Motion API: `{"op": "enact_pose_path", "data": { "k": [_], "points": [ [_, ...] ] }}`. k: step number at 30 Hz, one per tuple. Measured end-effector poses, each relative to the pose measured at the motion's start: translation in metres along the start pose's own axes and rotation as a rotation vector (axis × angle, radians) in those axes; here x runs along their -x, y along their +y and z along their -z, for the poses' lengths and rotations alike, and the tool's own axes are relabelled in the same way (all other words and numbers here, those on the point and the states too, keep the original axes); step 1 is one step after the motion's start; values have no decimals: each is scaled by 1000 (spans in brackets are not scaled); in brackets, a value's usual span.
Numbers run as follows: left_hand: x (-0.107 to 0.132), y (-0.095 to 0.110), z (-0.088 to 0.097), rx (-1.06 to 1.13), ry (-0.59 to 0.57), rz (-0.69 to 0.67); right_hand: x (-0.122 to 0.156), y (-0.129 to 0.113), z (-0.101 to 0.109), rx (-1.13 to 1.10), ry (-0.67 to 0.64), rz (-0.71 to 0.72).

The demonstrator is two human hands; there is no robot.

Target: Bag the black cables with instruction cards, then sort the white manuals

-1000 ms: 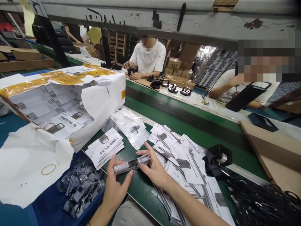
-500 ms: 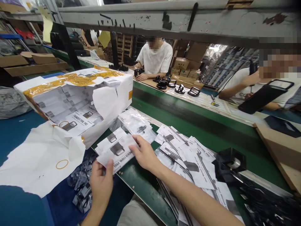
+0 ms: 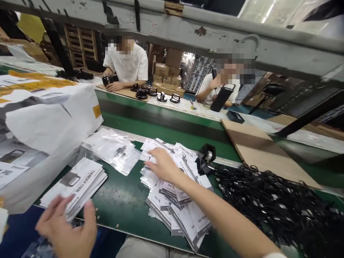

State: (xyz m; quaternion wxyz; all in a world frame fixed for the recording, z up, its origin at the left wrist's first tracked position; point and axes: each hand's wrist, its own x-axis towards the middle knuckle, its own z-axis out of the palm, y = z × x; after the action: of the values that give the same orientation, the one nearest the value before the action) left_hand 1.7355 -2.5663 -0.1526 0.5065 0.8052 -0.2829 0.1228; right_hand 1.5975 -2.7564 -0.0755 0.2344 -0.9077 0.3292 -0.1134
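Note:
A stack of printed user manuals (image 3: 80, 175) lies on the green bench, its top one reading "THUNDER TRAIL PRO". My left hand (image 3: 67, 229) is at the near end of this stack, fingers and thumb spread; whether the fingertips touch the paper is hard to tell. Over the far left part of a loose pile of bagged manuals (image 3: 185, 211) is my right hand (image 3: 163, 166), thumb and fingers apart, nothing visible between them. Flat clear plastic bags (image 3: 115, 148) rest between the stack and the pile.
A torn white package (image 3: 61, 118) of manuals stands at left. Tangled black cables (image 3: 268, 200) cover the right side, beside a black device (image 3: 206, 157). Cardboard (image 3: 263, 150) leans behind them. Two people in white shirts work across the green belt (image 3: 161, 125).
The view has swung right. My hands have let go of the manual they held between them; a manual now tops the left stack. My right hand has moved over to the bagged pile.

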Motion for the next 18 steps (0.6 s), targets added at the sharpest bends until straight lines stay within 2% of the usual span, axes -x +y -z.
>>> {"op": "enact_pose_path", "data": {
  "k": [2, 4, 6, 9, 13, 18],
  "points": [
    [10, 19, -13, 39, -128, -145, 36, 39, 21, 40, 15, -185],
    [16, 40, -31, 131, -336, -187, 66, 63, 24, 67, -7, -299],
    [20, 61, -50, 192, -534, -202, 87, 72, 17, 62, -30, -354],
    [24, 89, -73, 231, -746, -232, 99, 70, 7, 28, -64, -371],
    [28, 112, -93, 217, -846, -220, 104, 72, 15, -34, -123, -373],
    [28, 120, -117, 123, -846, -111, 109, 82, 25, -166, -111, -360]
  ]
}}
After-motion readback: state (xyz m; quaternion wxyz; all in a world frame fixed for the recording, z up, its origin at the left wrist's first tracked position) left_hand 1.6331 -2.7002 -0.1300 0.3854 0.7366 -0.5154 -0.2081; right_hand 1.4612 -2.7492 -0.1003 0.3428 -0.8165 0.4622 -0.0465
